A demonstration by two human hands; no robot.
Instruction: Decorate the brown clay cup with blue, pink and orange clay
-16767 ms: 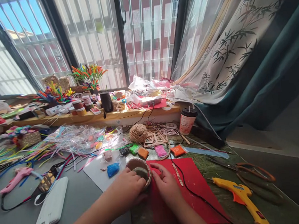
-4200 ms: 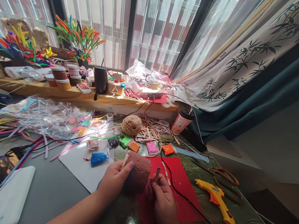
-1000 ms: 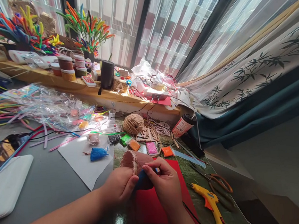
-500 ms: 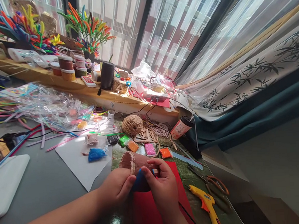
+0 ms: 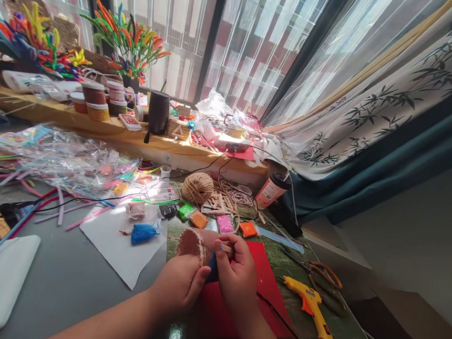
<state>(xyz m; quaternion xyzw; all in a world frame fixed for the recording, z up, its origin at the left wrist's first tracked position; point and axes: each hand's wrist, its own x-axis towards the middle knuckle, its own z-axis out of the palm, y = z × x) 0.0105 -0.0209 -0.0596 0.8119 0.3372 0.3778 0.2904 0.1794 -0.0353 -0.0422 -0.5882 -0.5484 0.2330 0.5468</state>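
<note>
Head view — right hand (image 5: 235,277) now higher on basket (image 5: 193,242).

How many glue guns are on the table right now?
1: a yellow glue gun lies on the table right of the red sheet, near the right hand. Others may be hidden in the clutter.

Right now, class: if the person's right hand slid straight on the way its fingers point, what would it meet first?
The right hand points up and away across the table. Past the stick it pinches, the pink clay packet probably comes first, though depth is unclear.
</note>
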